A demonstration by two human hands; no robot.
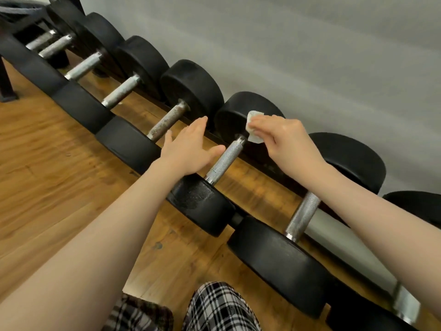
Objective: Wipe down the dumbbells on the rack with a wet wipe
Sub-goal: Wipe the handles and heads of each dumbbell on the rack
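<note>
A row of black dumbbells with metal handles lies across a low rack [257,161]. My right hand [284,137] pinches a small white wet wipe [253,126] against the inner face of the far head [238,111] of the middle dumbbell, just above its knurled handle [225,160]. My left hand [188,144] hovers with straight fingers to the left of that handle, above the gap beside the rusty-handled dumbbell [167,123]. The near head [202,204] of the middle dumbbell sits below my left wrist.
More dumbbells run off to the upper left [124,89] and one lies to the right [303,213]. A grey wall [310,56] stands close behind the rack. Wooden floor [47,175] spreads to the left, and plaid-clad knees [214,306] show at the bottom.
</note>
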